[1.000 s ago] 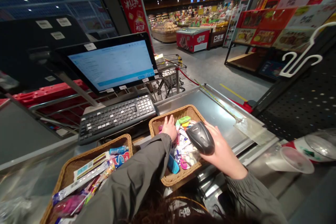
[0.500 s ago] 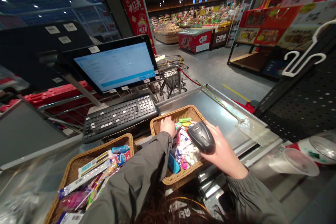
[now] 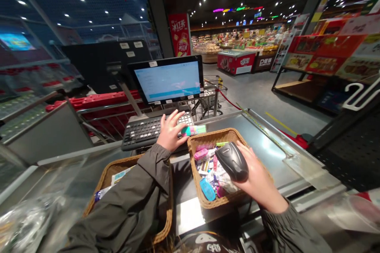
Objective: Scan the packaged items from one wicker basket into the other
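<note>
While one metal counter (image 3: 273,136) is spread beneath the work, two monitors are noted at its far left: one lit screen (image 3: 169,81) and one dark panel (image 3: 103,65), the latter seen from behind. Two wicker baskets are counted. In the left basket (image 3: 168,217) one white pack (image 3: 120,175) and one purple-blue wrapper (image 3: 101,193) can be made out; the rest is hidden by a grey sleeve (image 3: 124,209). The right basket (image 3: 218,135) is crowded with small packets, too overlapped to be counted; one blue piece (image 3: 207,189) is noted near, one pink piece (image 3: 201,154) at left. One keyboard (image 3: 145,128) is placed at far left.

Two hands counted. By the right hand (image 3: 257,178) one black scanner (image 3: 233,161) is gripped above the right basket. By the left hand (image 3: 170,130), fingers part-spread, one green-and-pink packet (image 3: 196,130) is held between the keyboard's right end and the right basket's far-left corner. Whether keys are touched cannot be told.

Progress judged partway: one packet is held outside the baskets; many are left in the right one. Whether any has been scanned cannot be told.
</note>
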`<action>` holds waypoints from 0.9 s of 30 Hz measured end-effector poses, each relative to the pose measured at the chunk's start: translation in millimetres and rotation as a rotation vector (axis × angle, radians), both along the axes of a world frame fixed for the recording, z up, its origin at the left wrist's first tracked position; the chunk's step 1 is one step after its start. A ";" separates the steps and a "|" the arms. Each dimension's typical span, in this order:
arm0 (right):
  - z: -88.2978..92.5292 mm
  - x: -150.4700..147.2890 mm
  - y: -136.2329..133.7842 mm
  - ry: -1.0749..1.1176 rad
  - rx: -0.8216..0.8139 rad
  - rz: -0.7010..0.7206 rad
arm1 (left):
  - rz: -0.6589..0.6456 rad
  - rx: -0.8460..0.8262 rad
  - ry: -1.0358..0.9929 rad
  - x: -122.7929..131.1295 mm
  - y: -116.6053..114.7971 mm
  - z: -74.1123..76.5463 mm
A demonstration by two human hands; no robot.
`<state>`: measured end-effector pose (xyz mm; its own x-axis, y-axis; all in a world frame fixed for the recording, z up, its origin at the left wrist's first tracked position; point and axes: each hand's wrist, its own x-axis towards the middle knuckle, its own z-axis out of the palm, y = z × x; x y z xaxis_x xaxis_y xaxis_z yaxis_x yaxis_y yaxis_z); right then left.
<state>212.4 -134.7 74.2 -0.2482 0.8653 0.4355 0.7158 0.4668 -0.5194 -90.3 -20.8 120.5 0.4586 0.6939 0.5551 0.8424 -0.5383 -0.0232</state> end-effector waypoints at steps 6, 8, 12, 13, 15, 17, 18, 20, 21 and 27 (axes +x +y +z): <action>21.8 -41.8 -3.2 -0.061 0.065 0.087 | 0.011 0.087 -0.039 -42.6 -23.3 20.6; 30.0 -54.4 -3.9 -0.076 0.087 0.110 | 0.017 0.100 -0.046 -53.0 -28.0 27.0; 47.4 -77.8 -4.0 -0.100 0.141 0.147 | 0.008 0.142 -0.064 -70.3 -31.5 43.3; 51.7 -83.8 -3.6 -0.101 0.157 0.157 | 0.005 0.152 -0.071 -74.0 -31.3 47.2; 59.1 -95.9 -2.6 -0.099 0.185 0.174 | 0.001 0.166 -0.088 -80.6 -30.1 53.2; 64.1 -107.5 -1.3 -0.089 0.197 0.174 | 0.001 0.170 -0.102 -86.2 -28.8 56.2; 65.6 -112.8 -0.9 -0.087 0.191 0.170 | 0.000 0.173 -0.107 -88.7 -28.4 56.7; 66.9 -122.1 -0.7 -0.091 0.172 0.159 | 0.000 0.178 -0.113 -93.0 -28.4 56.1; 66.9 -126.1 -1.1 -0.095 0.163 0.157 | -0.001 0.181 -0.115 -94.9 -28.9 55.4; 64.9 -141.6 -6.5 -0.091 0.155 0.167 | 0.005 0.168 -0.130 -103.7 -33.7 51.1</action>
